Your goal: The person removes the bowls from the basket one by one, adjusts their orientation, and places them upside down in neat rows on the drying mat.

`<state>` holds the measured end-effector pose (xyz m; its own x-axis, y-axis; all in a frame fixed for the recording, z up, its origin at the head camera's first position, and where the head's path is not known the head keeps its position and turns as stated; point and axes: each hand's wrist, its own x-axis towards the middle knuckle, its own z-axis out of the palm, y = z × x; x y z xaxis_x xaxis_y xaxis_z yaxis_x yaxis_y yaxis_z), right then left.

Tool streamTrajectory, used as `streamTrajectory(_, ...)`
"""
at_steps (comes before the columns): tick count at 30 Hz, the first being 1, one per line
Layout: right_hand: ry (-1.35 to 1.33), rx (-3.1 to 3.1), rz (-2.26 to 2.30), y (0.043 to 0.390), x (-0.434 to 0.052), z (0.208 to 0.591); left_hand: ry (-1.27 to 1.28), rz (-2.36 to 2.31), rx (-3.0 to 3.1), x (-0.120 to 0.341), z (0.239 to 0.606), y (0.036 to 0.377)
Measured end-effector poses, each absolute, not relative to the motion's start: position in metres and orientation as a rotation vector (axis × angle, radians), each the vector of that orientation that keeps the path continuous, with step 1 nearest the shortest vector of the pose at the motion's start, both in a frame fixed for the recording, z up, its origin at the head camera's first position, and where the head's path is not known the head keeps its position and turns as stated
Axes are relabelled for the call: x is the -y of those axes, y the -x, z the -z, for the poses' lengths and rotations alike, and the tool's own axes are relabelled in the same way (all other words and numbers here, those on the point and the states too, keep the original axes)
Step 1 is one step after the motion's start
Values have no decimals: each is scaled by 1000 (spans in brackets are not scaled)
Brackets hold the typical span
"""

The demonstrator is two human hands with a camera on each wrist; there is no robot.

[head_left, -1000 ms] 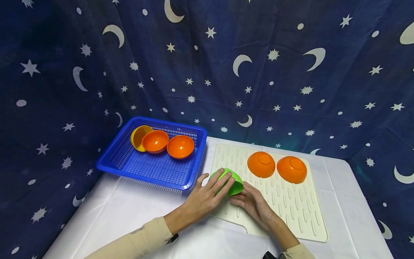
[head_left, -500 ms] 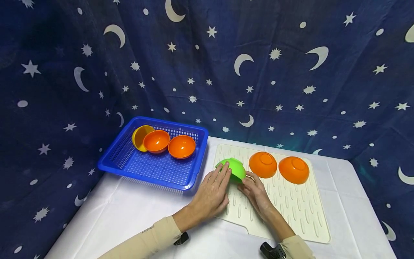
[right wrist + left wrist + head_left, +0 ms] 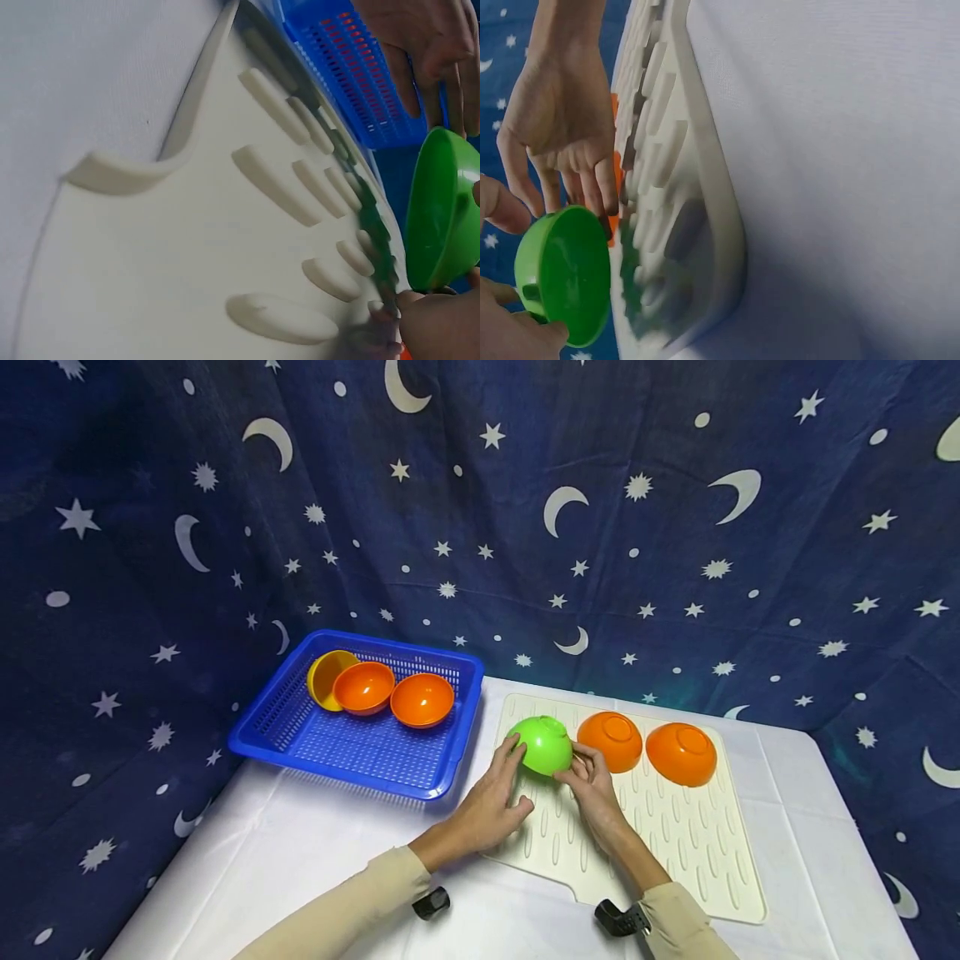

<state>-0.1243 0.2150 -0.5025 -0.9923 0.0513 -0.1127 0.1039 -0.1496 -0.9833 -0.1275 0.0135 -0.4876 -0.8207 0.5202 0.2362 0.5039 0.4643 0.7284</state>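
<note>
A green bowl (image 3: 542,745), bottom up and slightly tilted, is held just above the left part of the cream ribbed drying mat (image 3: 600,835). My right hand (image 3: 596,789) pinches its right side, thumb in front and fingers at the side. At the bowl's left, my left hand (image 3: 483,806) touches it with fairly straight fingers, the thumb spread away. The left wrist view shows the bowl's hollow inside (image 3: 576,274) facing the camera. Two orange bowls, one beside the held bowl (image 3: 609,743) and one farther right (image 3: 682,756), lie upside down on the mat.
A blue plastic basket (image 3: 348,777) stands at the left on the white-covered table (image 3: 300,877). In it lie a yellow bowl (image 3: 321,681) on its side and two orange bowls, a middle one (image 3: 363,687) and a right one (image 3: 422,700). A dark star-patterned cloth (image 3: 495,510) hangs behind.
The green bowl has moved back across the mat and turned further bottom up. My left hand has shifted from over its top to its left side; the right hand followed along its right.
</note>
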Motion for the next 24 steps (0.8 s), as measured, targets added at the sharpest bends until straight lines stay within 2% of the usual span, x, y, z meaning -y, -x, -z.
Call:
streamTrajectory(11,-92,-2327,2039,140,-209,510,-612,-1483,-2589,-24,499,153)
streamTrajectory(24,-22,-2626,1652,137,-201,510,-584,-1387,-2634,-28,507,166)
